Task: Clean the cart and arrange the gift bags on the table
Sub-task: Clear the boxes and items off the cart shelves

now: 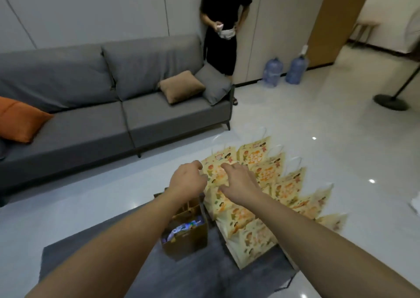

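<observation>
Yellow printed gift bags (268, 184) stand in overlapping rows at one o'clock, apparently for display. Left hand (187, 183) and right hand (238, 184) hover, fingers loosely curled, holding nothing.

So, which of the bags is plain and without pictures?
The brown bag, standing open at the left of the rows. All the other bags are cream with printed cartoon figures.
</observation>
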### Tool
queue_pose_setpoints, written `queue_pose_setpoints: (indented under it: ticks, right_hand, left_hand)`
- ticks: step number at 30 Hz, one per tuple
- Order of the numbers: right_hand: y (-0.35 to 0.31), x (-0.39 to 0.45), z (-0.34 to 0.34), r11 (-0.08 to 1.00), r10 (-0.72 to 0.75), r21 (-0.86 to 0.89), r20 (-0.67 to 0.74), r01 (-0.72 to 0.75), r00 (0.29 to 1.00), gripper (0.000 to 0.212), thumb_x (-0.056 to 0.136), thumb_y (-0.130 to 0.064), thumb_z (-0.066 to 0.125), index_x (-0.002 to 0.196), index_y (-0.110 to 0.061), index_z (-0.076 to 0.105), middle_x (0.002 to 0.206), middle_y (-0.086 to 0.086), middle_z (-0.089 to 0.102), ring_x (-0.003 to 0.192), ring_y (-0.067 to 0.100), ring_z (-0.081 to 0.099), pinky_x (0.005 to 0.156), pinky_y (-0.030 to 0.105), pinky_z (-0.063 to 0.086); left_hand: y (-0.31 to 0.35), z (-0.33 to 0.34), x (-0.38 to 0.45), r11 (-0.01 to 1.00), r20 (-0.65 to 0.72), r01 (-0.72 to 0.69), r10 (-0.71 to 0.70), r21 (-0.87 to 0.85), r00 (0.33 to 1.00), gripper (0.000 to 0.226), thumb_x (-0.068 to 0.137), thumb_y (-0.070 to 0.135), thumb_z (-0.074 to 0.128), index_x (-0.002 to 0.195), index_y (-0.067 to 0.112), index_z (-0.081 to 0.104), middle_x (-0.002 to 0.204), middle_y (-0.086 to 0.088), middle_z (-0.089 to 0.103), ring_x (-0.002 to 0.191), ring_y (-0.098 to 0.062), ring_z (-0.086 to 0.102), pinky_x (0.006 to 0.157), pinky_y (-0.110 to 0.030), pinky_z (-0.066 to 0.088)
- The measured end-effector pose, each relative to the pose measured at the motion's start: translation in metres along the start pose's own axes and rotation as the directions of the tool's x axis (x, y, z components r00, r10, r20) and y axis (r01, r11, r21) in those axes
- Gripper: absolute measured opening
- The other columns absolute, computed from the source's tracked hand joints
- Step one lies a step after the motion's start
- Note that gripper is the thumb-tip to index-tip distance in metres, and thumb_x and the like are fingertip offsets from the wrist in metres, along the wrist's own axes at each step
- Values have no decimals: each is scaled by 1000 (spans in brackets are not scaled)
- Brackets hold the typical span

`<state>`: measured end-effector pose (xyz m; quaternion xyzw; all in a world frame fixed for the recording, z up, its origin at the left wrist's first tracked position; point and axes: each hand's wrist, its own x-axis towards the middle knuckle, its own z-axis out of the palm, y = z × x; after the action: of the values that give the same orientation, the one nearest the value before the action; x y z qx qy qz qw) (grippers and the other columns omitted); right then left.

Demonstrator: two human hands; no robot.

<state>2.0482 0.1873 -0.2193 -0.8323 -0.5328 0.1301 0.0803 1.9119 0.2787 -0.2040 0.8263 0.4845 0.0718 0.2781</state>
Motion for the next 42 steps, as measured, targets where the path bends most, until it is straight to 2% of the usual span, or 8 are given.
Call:
queue_pose_setpoints:
  ticks: [3, 7, 11, 16, 18, 25, 31, 42]
  right_hand:
    - [20, -49, -22, 994, 100, -45, -81, -104, 992, 69, 94, -43, 60, 154, -26, 32, 147, 6, 46, 136, 31, 39, 107, 47, 38]
    - [55, -114, -50, 965, 243, -61, -148, -254, 959, 68, 93, -43, 60, 153, -26, 33, 146, 7, 46, 135, 32, 40, 107, 46, 38]
    - [97, -174, -71, 921, 376, -13, -231, -389, 897, 66, 94, -41, 59, 152, -24, 35, 144, 7, 47, 133, 31, 41, 106, 43, 37]
    - [157, -249, -81, 851, 520, 107, -292, -513, 802, 66, 93, -41, 59, 152, -24, 35, 144, 6, 47, 134, 29, 40, 106, 42, 36]
    - [187, -282, -84, 818, 573, 152, -313, -555, 758, 65, 94, -42, 59, 152, -24, 35, 146, 6, 46, 134, 29, 39, 107, 41, 35]
    - [326, -441, -87, 639, 765, 286, -333, -714, 551, 64, 95, -42, 60, 152, -24, 37, 146, 5, 47, 133, 28, 41, 106, 40, 37]
    - [434, -583, -85, 449, 888, 378, -287, -810, 358, 60, 95, -42, 59, 149, -23, 40, 143, 6, 50, 130, 29, 44, 104, 41, 40]
    - [534, -783, -30, 46, 993, 560, -113, -827, -21, 58, 96, -40, 57, 149, -22, 41, 143, 7, 49, 132, 29, 42, 105, 40, 39]
  left_hand:
    - [36, 1, -10, 987, -2, -159, 160, 11, 987, 42, 97, 36, 57, 137, 20, 56, 134, -4, 62, 120, -25, 57, 86, -31, 46]
    - [96, 13, -39, 940, 27, -341, 341, -9, 940, 44, 96, 35, 55, 137, 18, 56, 128, -8, 64, 116, -28, 59, 87, -35, 49]
    - [156, 36, -77, 861, 99, -508, 504, 17, 858, 44, 100, 36, 51, 140, 17, 53, 126, -9, 62, 107, -28, 61, 75, -32, 42]
    - [233, 78, -128, 765, 182, -644, 630, 22, 755, 43, 100, 33, 51, 140, 16, 52, 122, -8, 62, 109, -25, 59, 84, -34, 43]
    - [269, 100, -150, 719, 211, -695, 676, 21, 706, 43, 100, 33, 52, 139, 17, 52, 121, -8, 62, 110, -25, 60, 80, -32, 41]
    - [418, 211, -260, 522, 331, -853, 803, 12, 496, 42, 100, 32, 53, 139, 16, 53, 125, -7, 60, 114, -25, 58, 90, -33, 46]
    - [528, 319, -365, 343, 471, -939, 829, -2, 302, 44, 99, 36, 54, 140, 19, 53, 130, -6, 58, 119, -24, 55, 96, -34, 46]
    - [645, 483, -546, 70, 665, -979, 743, -190, -76, 43, 99, 38, 56, 138, 19, 55, 138, -5, 56, 121, -23, 57, 99, -34, 47]
